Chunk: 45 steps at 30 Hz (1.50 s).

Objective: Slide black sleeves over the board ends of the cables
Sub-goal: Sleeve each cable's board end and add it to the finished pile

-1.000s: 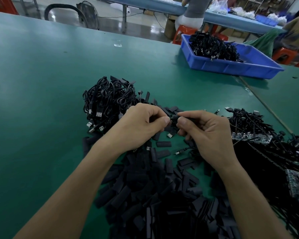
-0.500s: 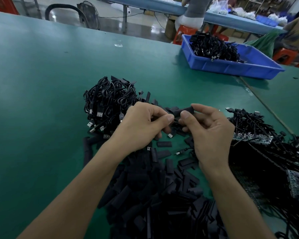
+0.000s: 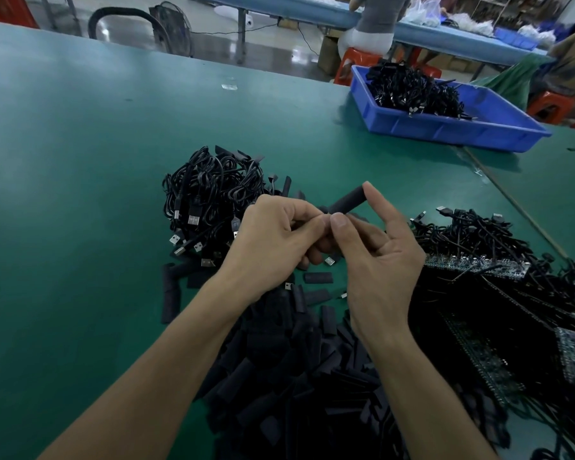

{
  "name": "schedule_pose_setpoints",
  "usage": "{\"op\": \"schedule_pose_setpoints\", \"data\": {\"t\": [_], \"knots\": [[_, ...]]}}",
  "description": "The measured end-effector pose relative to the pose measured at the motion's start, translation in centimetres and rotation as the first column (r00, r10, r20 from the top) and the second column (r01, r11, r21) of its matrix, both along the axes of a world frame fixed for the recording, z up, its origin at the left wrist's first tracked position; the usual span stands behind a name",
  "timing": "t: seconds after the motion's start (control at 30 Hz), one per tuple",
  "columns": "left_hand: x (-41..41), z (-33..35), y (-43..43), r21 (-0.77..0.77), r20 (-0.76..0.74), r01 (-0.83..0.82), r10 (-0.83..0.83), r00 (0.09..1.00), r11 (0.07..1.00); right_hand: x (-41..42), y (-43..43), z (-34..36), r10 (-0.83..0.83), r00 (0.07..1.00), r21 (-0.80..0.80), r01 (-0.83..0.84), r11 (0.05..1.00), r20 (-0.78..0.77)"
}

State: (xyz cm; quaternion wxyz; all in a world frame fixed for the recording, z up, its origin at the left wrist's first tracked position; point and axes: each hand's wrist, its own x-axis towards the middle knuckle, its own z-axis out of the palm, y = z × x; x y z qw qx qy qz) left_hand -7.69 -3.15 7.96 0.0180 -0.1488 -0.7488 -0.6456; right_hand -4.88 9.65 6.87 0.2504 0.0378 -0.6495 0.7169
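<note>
Together, left hand (image 3: 273,240) and right hand (image 3: 379,257) pinch one black sleeve (image 3: 347,202) (tilted upward).

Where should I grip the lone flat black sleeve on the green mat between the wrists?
Pinch the flat black sleeve across its long edges near one end, from above: it lies flat and crosswise, bare green mat around it.
</note>
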Motion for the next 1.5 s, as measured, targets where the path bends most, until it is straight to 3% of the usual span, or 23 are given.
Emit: {"op": "schedule_pose_setpoints", "data": {"t": [0.23, 0.4, 0.5, 0.57, 0.67, 0.8, 0.87, 0.93, 1.0, 1.1, 1.17, 1.27, 1.43, 1.5], "knots": [[0.1, 0.0, 0.3, 0.001, 0.001, -0.005, 0.005, 1.0, 1.0, -0.3, 0.3, 0.8, 0.045, 0.997, 0.07, -0.049, 0.996, 0.055], [-0.2, -0.1, 0.2, -0.057, -0.041, 0.023, -0.025, 0.999, 0.998, -0.5, 0.6, 1.3, 0.073, 0.995, -0.035, -0.071, 0.997, 0.07], [-0.4, -0.2, -0.4, -0.194, -0.003, 0.144, -0.147, 0.989, 0.971, -0.6, 1.1, 1.5, 0.028, 0.996, -0.124, -0.018, 0.992, 0.081], [-0.6, -0.3, -0.8, -0.391, 0.018, 0.15, -0.156, 0.988, 0.908, -0.8, 1.6, 1.8, -0.009, 0.997, -0.139, 0.02, 0.99, 0.08], [-0.9, -0.1, -1.3, -0.584, -0.049, 0.045, -0.091, 0.995, 0.811, -1.1, 2.3, 2.1, -0.028, 0.995, -0.117, 0.038, 0.992, 0.092], [-1.0, 0.3, -2.4, -0.398, -0.163, -0.221, 0.168, 0.972, 0.89, -1.4, 5.0, 1.7, -0.142, 0.968, 0.1, 0.124, 0.987, 0.205], [-1.5, 0.6, -3.3, -0.279, -0.237, -0.41, 0.352, 0.906, 0.868, -1.5, 6.6, 1.1, -0.276, 0.937, 0.126, 0.254, 0.959, 0.214], [-2.0, 0.7, -4.3, -0.229, -0.244, -0.513, 0.461, 0.853, 0.828, -1.4, 7.8, 0.6, -0.372, 0.905, 0.155, 0.345, 0.926, 0.205], [-2.6, 0.5, -4.9, -0.262, -0.18, -0.512, 0.479, 0.859, 0.818, -1.3, 8.6, -0.1, -0.422, 0.881, 0.291, 0.355, 0.888, 0.213], [-3.5, 0.0, -5.1, -0.274, 0.046, -0.413, 0.441, 0.896, 0.868, -1.1, 8.9, -0.7, -0.425, 0.857, 0.601, 0.182, 0.778, 0.291], [-3.5, -0.2, -4.9, -0.269, 0.138, -0.365, 0.411, 0.901, 0.891, -1.0, 8.9, -0.8, -0.383, 0.837, 0.709, -0.008, 0.705, 0.391], [-3.2, -0.2, -4.7, -0.276, 0.102, -0.32, 0.359, 0.928, 0.906, -0.7, 8.3, -1.1, -0.413, 0.776, 0.825, -0.232, 0.515, 0.477], [-2.6, -0.1, -4.2, -0.432, -0.002, -0.26, 0.288, 0.958, 0.864, -1.0, 7.0, -1.4, -0.508, 0.804, 0.935, -0.159, 0.318, 0.31], [-2.2, 0.0, -3.9, -0.469, -0.018, -0.228, 0.249, 0.968, 0.853, -1.8, 7.0, -1.4, -0.524, 0.776, 0.932, -0.232, 0.278, 0.35]]}}
